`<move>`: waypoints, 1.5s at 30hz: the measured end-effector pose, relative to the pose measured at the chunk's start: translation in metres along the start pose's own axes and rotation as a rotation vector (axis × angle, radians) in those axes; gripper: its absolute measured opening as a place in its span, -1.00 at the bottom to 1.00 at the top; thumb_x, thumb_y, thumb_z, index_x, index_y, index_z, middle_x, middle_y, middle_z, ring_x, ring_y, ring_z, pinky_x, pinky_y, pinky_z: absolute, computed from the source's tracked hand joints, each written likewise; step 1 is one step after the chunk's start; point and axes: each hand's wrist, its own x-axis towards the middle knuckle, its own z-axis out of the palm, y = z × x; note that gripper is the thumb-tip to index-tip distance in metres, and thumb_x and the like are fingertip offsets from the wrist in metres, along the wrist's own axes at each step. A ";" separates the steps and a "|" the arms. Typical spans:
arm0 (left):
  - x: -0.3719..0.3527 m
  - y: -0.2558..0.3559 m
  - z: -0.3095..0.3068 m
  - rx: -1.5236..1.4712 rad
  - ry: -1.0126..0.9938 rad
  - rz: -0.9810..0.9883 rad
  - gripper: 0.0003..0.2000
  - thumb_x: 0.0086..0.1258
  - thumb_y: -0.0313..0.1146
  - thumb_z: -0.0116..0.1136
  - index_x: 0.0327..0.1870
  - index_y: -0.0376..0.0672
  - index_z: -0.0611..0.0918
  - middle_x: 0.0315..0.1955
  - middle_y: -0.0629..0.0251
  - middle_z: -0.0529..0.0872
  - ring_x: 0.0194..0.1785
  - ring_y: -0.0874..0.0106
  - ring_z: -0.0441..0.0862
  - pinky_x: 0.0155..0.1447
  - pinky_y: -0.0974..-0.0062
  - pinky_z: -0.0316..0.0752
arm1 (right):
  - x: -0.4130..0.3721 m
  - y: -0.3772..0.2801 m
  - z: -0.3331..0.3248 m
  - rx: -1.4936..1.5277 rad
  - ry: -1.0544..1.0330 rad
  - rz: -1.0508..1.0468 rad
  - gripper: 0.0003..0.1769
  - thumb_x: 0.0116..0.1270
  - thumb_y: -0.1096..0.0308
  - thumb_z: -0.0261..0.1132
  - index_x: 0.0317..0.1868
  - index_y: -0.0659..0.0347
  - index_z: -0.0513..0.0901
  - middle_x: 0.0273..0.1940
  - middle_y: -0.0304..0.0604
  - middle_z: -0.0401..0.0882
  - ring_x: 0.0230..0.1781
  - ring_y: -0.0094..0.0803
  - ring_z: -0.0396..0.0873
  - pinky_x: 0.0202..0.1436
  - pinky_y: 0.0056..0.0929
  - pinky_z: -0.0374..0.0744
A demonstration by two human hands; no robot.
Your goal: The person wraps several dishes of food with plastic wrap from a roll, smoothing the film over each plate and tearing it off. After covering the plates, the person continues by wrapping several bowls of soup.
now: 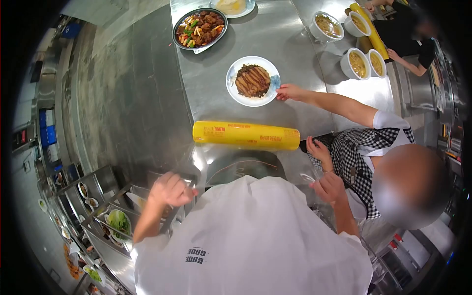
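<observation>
A yellow roll of cling film (246,135) lies across the steel table in front of me. Clear film, hard to see, shows as glints between the roll and my hands. My left hand (172,189) is closed at the film's left side. On the other side, my right hand (328,187) is closed in a pinch, with crinkled film (309,178) at its fingers. Beneath the film is a dark rounded surface (246,166) I cannot identify. Beyond the roll stands a white plate (236,98) of sliced meat (253,81); a co-worker's hand (290,92) touches its right rim.
A co-worker in a checked apron (344,157) stands close at my right, one hand near the roll's end. Farther back are a large dish of food (200,29), several white bowls (327,27) and another person (403,34). Steel racks (98,196) stand at left.
</observation>
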 end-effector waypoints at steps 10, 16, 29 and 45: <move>0.018 -0.023 -0.028 0.055 0.075 -0.018 -0.60 0.32 -0.30 0.41 -0.37 0.00 0.28 -0.59 0.41 0.16 -0.61 0.43 0.21 -0.57 0.45 0.12 | -0.046 0.074 -0.182 1.164 0.276 0.591 -0.69 0.40 0.40 0.36 0.09 0.21 0.52 0.06 -0.08 0.64 0.07 -0.05 0.58 0.09 -0.24 0.57; 0.034 -0.031 -0.041 0.064 0.070 0.001 -0.56 0.25 -0.23 0.47 -0.40 0.00 0.29 -0.60 0.42 0.18 -0.61 0.41 0.21 -0.58 0.45 0.11 | -0.029 0.115 -0.185 1.256 0.314 0.658 -0.65 0.47 0.34 0.29 0.20 0.21 0.52 0.22 -0.08 0.59 0.20 -0.10 0.48 0.20 -0.25 0.45; 0.107 -0.137 0.041 -0.029 0.320 -0.130 -0.63 0.17 -0.32 0.52 -0.39 -0.15 0.44 -0.52 0.28 0.51 -0.49 0.25 0.53 -0.42 0.34 0.45 | 0.059 0.141 -0.109 1.143 0.628 1.314 -0.97 0.51 0.51 0.34 -0.12 0.26 0.63 -0.23 -0.02 0.69 -0.33 -0.20 0.66 -0.26 -0.34 0.65; 0.184 -0.265 0.168 0.095 0.403 -0.798 -0.75 0.64 -0.25 0.17 -0.28 -0.15 0.48 -0.40 0.03 0.67 -0.37 -0.08 0.66 -0.34 0.05 0.51 | 0.162 0.245 0.066 0.765 0.509 1.352 -0.90 0.59 0.30 0.27 -0.07 0.11 0.60 -0.18 -0.06 0.69 -0.24 0.06 0.70 -0.25 -0.03 0.62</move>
